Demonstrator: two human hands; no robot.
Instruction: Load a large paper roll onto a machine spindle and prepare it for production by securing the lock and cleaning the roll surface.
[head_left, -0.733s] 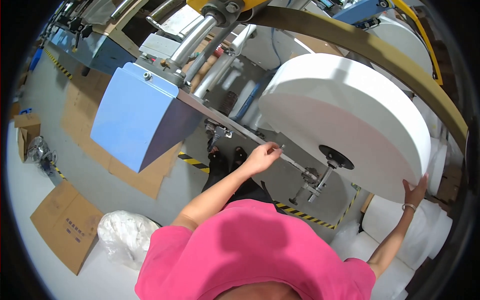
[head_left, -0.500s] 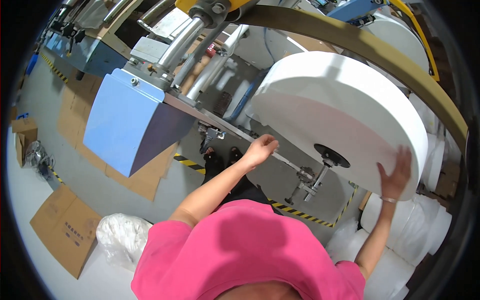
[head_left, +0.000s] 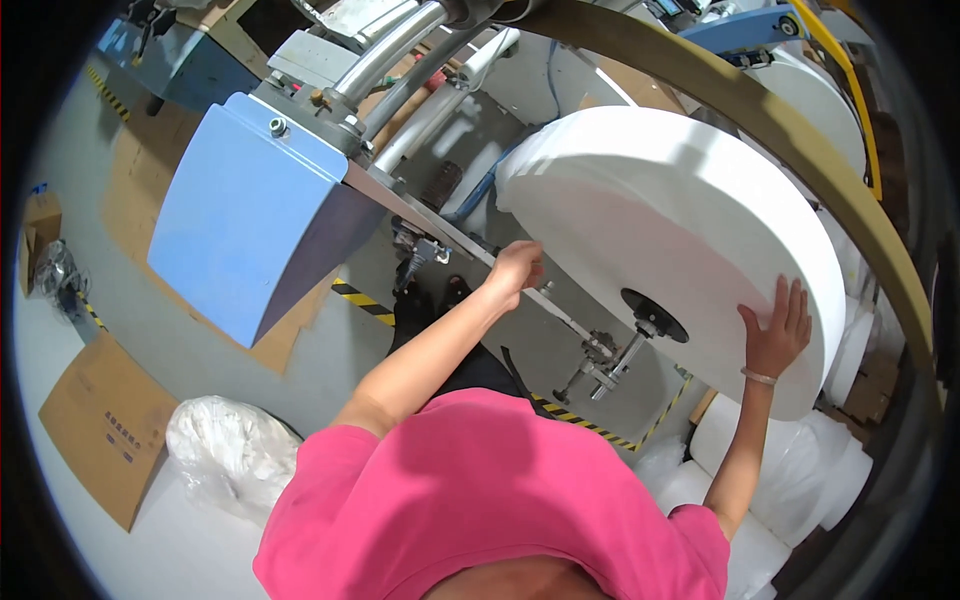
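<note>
A large white roll of sheet material (head_left: 690, 215) stands on edge at the right, with a black hub (head_left: 653, 314) and a metal shaft (head_left: 622, 364) at its centre. My right hand (head_left: 778, 332) lies open on the flat side of the roll near its right edge, fingers spread. At the roll's left edge, above a metal rail (head_left: 450, 235), my left hand (head_left: 516, 270) is closed with curled fingers. Whatever it may hold is hidden.
A blue sheet-metal guard (head_left: 245, 215) juts out at the left. Over the roll arches a tan curved band (head_left: 720, 75). Wrapped white rolls (head_left: 800, 470) are stacked at the lower right. Cardboard (head_left: 105, 430) and a white plastic-wrapped bundle (head_left: 225, 450) lie at the lower left.
The whole view has shifted slightly. My left hand has moved a little away from me, toward the roll's left edge. My right hand, blurred before, now shows sharply on the roll, slightly farther up.
</note>
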